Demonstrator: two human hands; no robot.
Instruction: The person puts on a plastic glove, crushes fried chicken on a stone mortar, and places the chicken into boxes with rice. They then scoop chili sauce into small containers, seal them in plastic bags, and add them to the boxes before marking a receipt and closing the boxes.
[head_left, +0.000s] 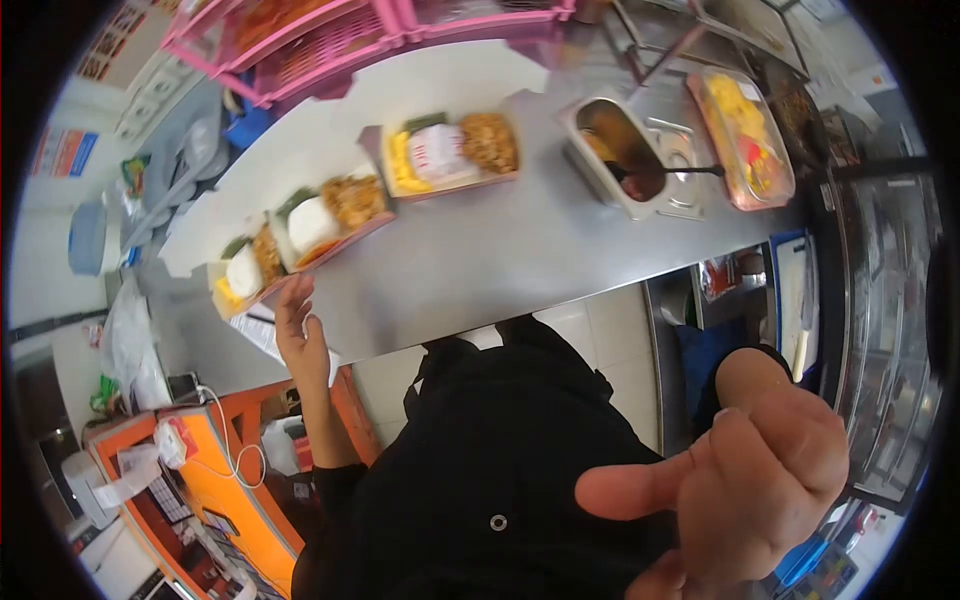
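My left hand (303, 325) is over the front edge of the steel counter, its fingers apart and the fingertips right at the corner of an open food box (262, 292). That box holds white rice, yellow pieces and brown topping. Beside it is a second box (345, 243) with a rice mound and brown fried pieces. A third box (450, 185), further right, has a printed white wrapper over its middle. My right hand (745, 485) is raised close to the camera, over the dark apron, its fingers partly bent and two digits apart with nothing showing between them.
On the counter (470, 260) stand a steel pan (640, 205) of dark sauce with a black-handled utensil, and a clear tub (745, 140) of yellow food. Pink crates (330, 45) line the back. A knife (803, 335) lies on a board at right; an orange cabinet (225, 470) is lower left.
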